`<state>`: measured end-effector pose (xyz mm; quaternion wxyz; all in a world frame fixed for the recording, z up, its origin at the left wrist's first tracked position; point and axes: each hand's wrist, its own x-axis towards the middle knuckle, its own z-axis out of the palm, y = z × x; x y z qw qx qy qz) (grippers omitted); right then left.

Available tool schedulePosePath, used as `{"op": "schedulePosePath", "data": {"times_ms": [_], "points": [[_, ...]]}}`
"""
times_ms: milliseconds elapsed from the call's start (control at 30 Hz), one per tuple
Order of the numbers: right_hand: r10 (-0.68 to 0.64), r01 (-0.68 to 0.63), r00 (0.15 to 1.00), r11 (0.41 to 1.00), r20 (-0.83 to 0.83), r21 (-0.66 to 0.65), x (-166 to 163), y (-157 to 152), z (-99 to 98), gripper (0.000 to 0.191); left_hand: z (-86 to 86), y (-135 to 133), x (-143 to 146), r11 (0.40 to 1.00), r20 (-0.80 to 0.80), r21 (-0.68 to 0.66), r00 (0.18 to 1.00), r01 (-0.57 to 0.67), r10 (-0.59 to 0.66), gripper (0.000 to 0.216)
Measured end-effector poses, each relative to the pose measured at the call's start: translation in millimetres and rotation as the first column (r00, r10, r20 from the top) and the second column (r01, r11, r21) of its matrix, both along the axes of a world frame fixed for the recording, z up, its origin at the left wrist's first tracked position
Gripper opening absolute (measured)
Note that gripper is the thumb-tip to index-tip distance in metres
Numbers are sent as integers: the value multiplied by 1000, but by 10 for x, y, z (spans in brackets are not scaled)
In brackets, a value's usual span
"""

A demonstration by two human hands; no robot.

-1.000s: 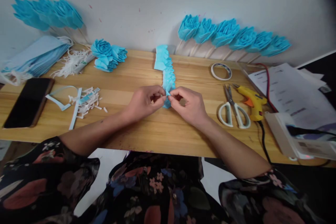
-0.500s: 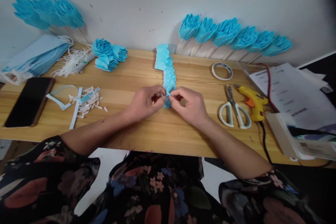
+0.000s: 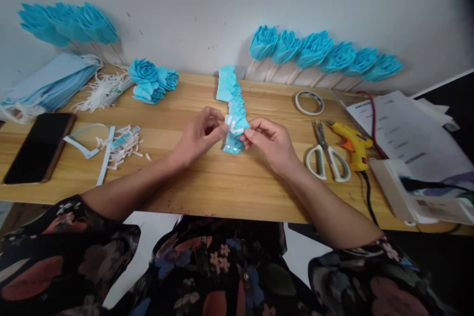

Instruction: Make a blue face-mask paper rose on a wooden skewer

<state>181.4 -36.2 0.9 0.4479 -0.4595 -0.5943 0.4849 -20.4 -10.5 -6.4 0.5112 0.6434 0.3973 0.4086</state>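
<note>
A light-blue fabric petal with short white strips on its face is between my hands. My right hand pinches its right corner between thumb and fingers. At its left edge, my left hand has thumb and forefinger closed on it. Underneath and beyond, a row of overlapping blue petals runs back toward the wall. At the near end of that row lies a shiny blue piece, partly covered by the held petal.
Scissors, a yellow glue gun and a tape roll lie right. Left are a phone, white scraps, face masks and blue flowers. Stemmed blue flowers lean on the wall.
The petal between my hands has been turned and spread, so its face with white strips now shows. My hands have moved slightly apart. The whole view has shifted a little.
</note>
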Motion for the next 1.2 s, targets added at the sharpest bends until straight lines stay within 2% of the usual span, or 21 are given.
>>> {"op": "schedulePosePath", "data": {"times_ms": [67, 133, 267, 400, 500, 600, 800, 1000, 1200], "points": [[18, -21, 997, 999, -75, -41, 13, 13, -7, 26, 15, 30, -6, 994, 62, -102, 998, 37, -30, 40], [36, -41, 995, 998, -93, -56, 14, 16, -15, 29, 48, 32, -2, 977, 78, -172, 990, 127, -115, 38], [65, -71, 995, 995, -79, -73, -4, 3, -12, 28, 100, -7, 27, 953, 88, -180, 969, 245, -232, 32], [107, -107, 994, 990, -12, -91, -22, -8, -1, 24, 75, -30, 44, 952, 109, -199, 971, 232, -213, 31], [69, -66, 991, 997, 112, -34, -33, -14, -6, 23, 53, -32, 33, 953, 77, -209, 975, 222, -210, 34], [54, -55, 985, 998, 163, 3, -35, -16, -12, 23, 71, -28, 15, 950, 51, -199, 970, 243, -238, 33], [70, -64, 991, 997, 117, -48, -11, 7, -7, 21, 146, -15, 0, 942, 38, -206, 964, 266, -264, 25], [158, -149, 985, 981, 70, -124, 48, 40, 36, 20, 137, 10, -21, 937, 20, -227, 963, 266, -268, 26], [124, -120, 990, 991, 72, -65, 62, 50, 26, 21, 49, 63, -31, 967, 10, -150, 978, 206, -207, 28]]}}
